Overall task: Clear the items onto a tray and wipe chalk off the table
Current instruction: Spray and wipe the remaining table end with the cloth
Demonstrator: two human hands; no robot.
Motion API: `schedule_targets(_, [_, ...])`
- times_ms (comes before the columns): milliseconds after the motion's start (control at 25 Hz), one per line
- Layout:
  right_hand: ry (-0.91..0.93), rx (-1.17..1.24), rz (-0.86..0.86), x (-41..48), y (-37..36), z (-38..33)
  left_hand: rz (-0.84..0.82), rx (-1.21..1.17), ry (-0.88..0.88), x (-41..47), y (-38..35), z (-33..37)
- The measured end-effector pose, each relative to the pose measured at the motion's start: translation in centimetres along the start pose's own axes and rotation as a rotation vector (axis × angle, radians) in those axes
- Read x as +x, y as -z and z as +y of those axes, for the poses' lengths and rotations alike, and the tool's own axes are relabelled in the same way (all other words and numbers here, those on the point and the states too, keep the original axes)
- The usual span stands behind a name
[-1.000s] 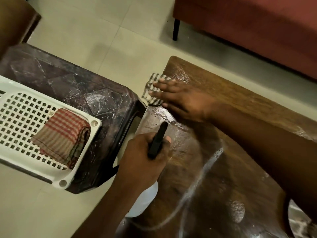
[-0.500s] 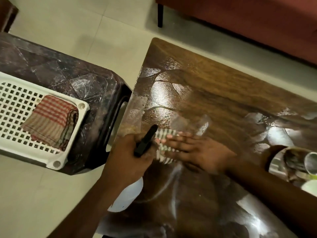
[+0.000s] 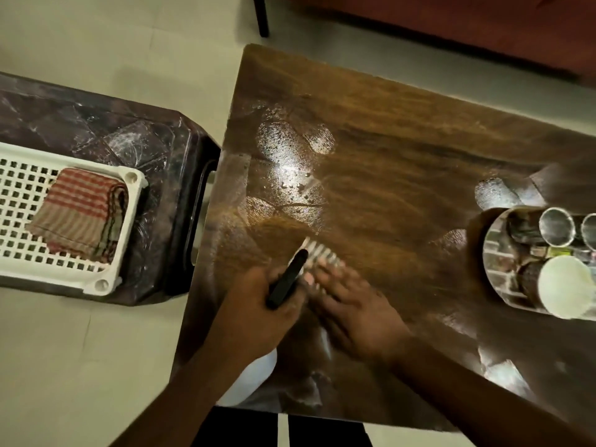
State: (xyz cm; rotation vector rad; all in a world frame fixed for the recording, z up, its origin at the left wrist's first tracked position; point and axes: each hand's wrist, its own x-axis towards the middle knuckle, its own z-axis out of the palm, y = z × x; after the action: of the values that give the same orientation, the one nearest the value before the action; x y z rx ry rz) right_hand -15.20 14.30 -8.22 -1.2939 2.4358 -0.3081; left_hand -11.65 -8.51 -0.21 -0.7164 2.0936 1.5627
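My left hand (image 3: 258, 314) grips a white spray bottle (image 3: 248, 379) by its black trigger head (image 3: 287, 279) at the near left edge of the dark wooden table (image 3: 387, 150). Just right of it, my right hand (image 3: 358, 314) presses flat on a striped cloth (image 3: 319, 254), blurred by motion. Wet patches and droplets (image 3: 290, 162) shine on the tabletop beyond the hands. Faint white chalk smears (image 3: 322, 343) show beside my right wrist. A round steel tray (image 3: 493, 262) at the right edge holds metal tumblers (image 3: 556, 232) and a white cup (image 3: 562, 291).
A dark plastic stool (image 3: 129, 137) stands left of the table, carrying a white perforated basket (image 3: 29, 195) with a folded red checked towel (image 3: 80, 214). A red sofa (image 3: 451, 27) with a black leg (image 3: 261, 17) sits beyond the table. Pale tiled floor surrounds everything.
My right hand has dragged the striped cloth from the table's far left corner back toward me, beside the left hand. The view shifted right, bringing the steel tray into sight.
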Motion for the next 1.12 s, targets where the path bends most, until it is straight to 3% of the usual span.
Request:
schedule_targets(80, [0.403,-0.143,-0.184,-2.7,0.6,1.9,-0.023,-0.014,-0.007,-0.7,0.4,-0.8])
schedule_targets(160, [0.521,-0.205,-0.272,-1.6,2.6,5.7,-0.033,-0.05,-0.021,-1.5,1.0,-1.9])
schedule_targets(240, [0.275,-0.194,-0.155,2.0,4.2,8.6,-0.013,-0.052,-0.023,-2.5,1.4,-2.6])
schedule_targets(320, [-0.175,-0.075,0.118,7.3,5.1,9.4,0.021,-0.074,-0.01,-3.5,1.8,-2.9])
schedule_targets(400, [-0.582,0.111,0.282,13.2,5.7,7.8,0.063,-0.134,0.004,-4.2,2.0,-3.2])
schedule_targets(480, [-0.67,0.193,0.332,16.9,5.5,4.2,0.116,-0.136,0.006,-4.5,2.3,-4.0])
schedule_targets(560, [-0.367,0.099,0.232,15.9,3.9,0.5,0.183,-0.09,0.035,-4.5,2.5,-4.9])
schedule_targets(720, [0.6,-0.03,-0.202,9.2,1.7,-2.0,0.215,-0.145,0.023,-4.6,3.4,-5.2])
schedule_targets(800, [0.839,-0.1,-0.283,11.8,3.0,0.5,0.24,-0.153,0.005,-4.7,3.8,-5.6])
schedule_targets(880, [0.717,-0.19,-0.223,16.6,4.4,2.5,0.238,-0.158,0.016,-4.9,3.9,-6.4])
schedule_targets(1040, [-0.035,-0.1,0.057,26.0,8.0,4.1,0.275,-0.149,0.017,-5.3,3.5,-7.5])
schedule_targets(1120, [-0.194,-0.008,0.1,27.1,7.8,2.2,0.307,-0.145,0.037,-5.5,3.8,-7.8])
